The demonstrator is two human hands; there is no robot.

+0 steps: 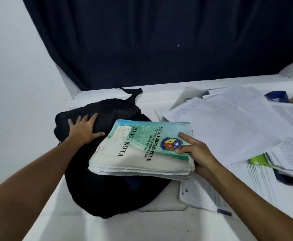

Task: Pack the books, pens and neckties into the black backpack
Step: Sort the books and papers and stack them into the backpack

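A: Starting at the left, what have you got?

B: I see the left hand (84,128) lying flat on the far left part of the black backpack (107,188), fingers (79,120) straight and spread, released, gripping nothing. The backpack lies slumped on the white desk (107,228), its strap (133,94) trailing toward the dark curtain (159,40) behind.

A: And the middle?

B: I see a stack of notebooks (138,153) held over the backpack's right side. The top cover is green and white and reads "BUKU NOTA". I cannot tell whether the stack's left end touches the bag.

A: Who holds it?

B: The right hand (197,153) grips the stack's right edge, thumb on the cover beside the crest, the other fingers curled beneath.

A: Further right?

B: Loose white papers (229,122) spread over the desk, overlapping one another. Among them I see 1 bright green sheet (258,159), and something blue (278,95) at the far edge that I cannot identify.
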